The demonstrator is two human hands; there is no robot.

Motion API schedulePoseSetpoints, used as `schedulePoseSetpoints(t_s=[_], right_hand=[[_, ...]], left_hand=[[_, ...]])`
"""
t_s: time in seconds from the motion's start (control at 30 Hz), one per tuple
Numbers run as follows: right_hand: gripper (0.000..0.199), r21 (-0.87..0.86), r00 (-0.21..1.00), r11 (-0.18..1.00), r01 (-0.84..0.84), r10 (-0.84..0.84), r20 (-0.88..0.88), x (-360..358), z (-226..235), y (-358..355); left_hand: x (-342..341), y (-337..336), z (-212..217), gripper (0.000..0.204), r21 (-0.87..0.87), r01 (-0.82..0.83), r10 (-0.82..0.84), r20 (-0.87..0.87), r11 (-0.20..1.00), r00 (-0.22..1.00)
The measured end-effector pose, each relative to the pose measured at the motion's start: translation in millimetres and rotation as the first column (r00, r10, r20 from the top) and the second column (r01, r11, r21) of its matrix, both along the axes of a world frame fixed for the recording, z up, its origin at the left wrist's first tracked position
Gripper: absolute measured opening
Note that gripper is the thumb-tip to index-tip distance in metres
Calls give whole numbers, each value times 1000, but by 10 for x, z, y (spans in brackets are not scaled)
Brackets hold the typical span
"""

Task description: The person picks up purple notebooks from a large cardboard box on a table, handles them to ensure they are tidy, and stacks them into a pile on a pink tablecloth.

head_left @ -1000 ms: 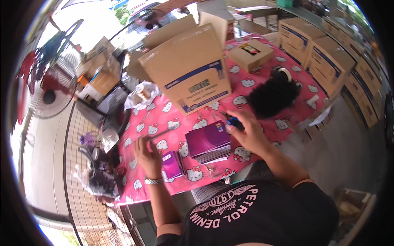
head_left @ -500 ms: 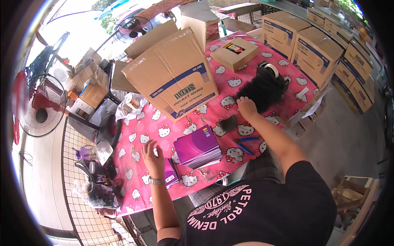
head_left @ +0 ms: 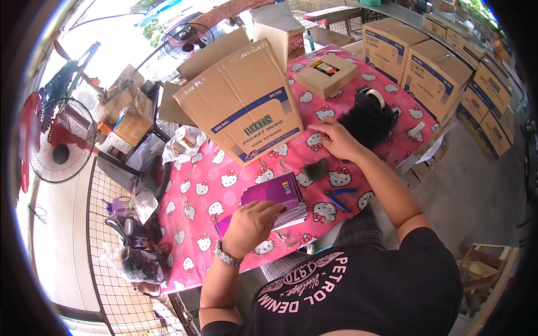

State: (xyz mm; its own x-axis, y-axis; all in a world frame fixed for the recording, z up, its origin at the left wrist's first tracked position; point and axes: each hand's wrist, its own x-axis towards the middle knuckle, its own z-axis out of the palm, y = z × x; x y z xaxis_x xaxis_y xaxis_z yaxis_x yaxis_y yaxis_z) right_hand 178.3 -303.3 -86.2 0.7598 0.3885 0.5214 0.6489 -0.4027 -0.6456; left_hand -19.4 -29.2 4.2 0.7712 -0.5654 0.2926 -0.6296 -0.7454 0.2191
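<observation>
My left hand [head_left: 251, 225], with a watch on its wrist, reaches over the near left side of a stack of purple notebooks [head_left: 272, 193]. Its fingers extend across the top cover; the thumb is hidden. Another purple notebook [head_left: 222, 225] lies partly beneath that hand. My right hand [head_left: 336, 140] hovers over the pink tablecloth, fingers apart and holding nothing, between the large cardboard box [head_left: 246, 106] and a heap of fine black strands [head_left: 367, 120]. Blue-handled cutting pliers [head_left: 339, 197] and a small dark green piece [head_left: 316, 169] lie right of the stack.
A brown flat box [head_left: 325, 75] and a tape roll [head_left: 374, 98] sit on the far part of the table [head_left: 190, 241]. Closed cartons [head_left: 437, 75] line the right side. Bags and a purple bottle [head_left: 120, 206] crowd the left edge, near a standing fan [head_left: 61, 143].
My left hand has moved right and nearer, from beside the notebooks to over the stack. My right hand has left the black strands and shifted left toward the large box.
</observation>
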Motion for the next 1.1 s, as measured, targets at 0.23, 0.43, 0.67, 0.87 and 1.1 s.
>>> schedulePoseSetpoints(t_s=[0.23,0.43,0.67,0.87,1.1], right_hand=[[21,55,939,937,-344,342,39,-749,682,227],[18,190,913,893,-408,402,71,-906,737,360],[16,165,939,927,-336,317,133,-921,722,486],[17,66,935,959,-275,250,252,-1013,780,450],[20,166,932,919,-358,342,118,-1055,730,448]], left_hand=[[-8,80,-15,32,-5,55,-55,-28,998,998],[117,93,281,32,-159,-127,119,-62,979,991],[248,-246,-18,14,-97,-337,351,262,936,899],[253,-279,-24,15,-102,-351,365,267,931,892],[239,-345,-71,16,-102,-375,388,299,921,872]])
